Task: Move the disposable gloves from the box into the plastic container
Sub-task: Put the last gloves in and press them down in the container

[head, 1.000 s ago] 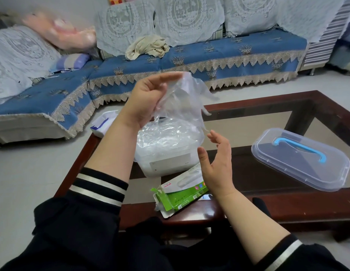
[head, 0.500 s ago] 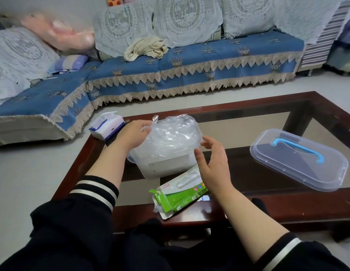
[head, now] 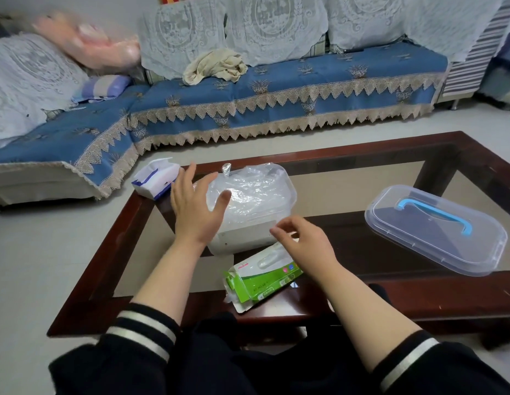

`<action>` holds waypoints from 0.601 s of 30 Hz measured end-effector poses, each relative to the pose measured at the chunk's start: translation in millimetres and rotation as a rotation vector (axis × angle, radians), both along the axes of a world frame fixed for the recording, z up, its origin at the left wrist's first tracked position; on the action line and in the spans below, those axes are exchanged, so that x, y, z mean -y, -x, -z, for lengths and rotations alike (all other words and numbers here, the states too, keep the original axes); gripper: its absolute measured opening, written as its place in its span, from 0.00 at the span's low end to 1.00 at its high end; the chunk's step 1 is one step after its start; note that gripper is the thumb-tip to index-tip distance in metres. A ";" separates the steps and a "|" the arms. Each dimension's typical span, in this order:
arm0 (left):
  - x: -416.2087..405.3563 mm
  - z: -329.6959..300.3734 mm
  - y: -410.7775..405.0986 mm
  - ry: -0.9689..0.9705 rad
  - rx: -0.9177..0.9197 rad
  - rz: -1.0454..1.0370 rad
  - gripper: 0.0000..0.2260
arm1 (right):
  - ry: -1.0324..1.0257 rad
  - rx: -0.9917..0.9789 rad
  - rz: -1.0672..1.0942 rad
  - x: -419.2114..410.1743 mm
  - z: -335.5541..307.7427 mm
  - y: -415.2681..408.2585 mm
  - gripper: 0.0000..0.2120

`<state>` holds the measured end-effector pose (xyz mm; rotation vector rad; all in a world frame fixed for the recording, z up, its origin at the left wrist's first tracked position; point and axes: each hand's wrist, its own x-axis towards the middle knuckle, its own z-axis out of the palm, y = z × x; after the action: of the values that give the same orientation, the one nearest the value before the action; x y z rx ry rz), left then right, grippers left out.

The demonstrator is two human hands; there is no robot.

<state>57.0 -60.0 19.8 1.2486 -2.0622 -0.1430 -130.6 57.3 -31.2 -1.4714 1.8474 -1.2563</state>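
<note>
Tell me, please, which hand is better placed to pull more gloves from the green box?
Probably the right hand: it hovers directly over the green box, while the left hand is spread beside the plastic container.

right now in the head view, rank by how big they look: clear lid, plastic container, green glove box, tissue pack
1. Clear lid and plastic container: look alike, no ranking.
2. Green glove box.
3. Tissue pack, though it lies farther off.

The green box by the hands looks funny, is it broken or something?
A bit, yes. The green glove box lies flat at the table's near edge with its end flap torn open and sticking up. Also, the gloves bulge above the plastic container's rim, and its lid sits off to the right.
</note>
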 end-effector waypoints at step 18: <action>-64.8 71.1 13.5 -0.541 0.343 0.245 0.33 | -0.326 -0.525 -0.176 11.1 18.3 -12.3 0.06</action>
<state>43.5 4.7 -51.2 1.3960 -2.5788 -0.6803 -118.4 46.2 -49.5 -1.8366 2.0562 -0.4767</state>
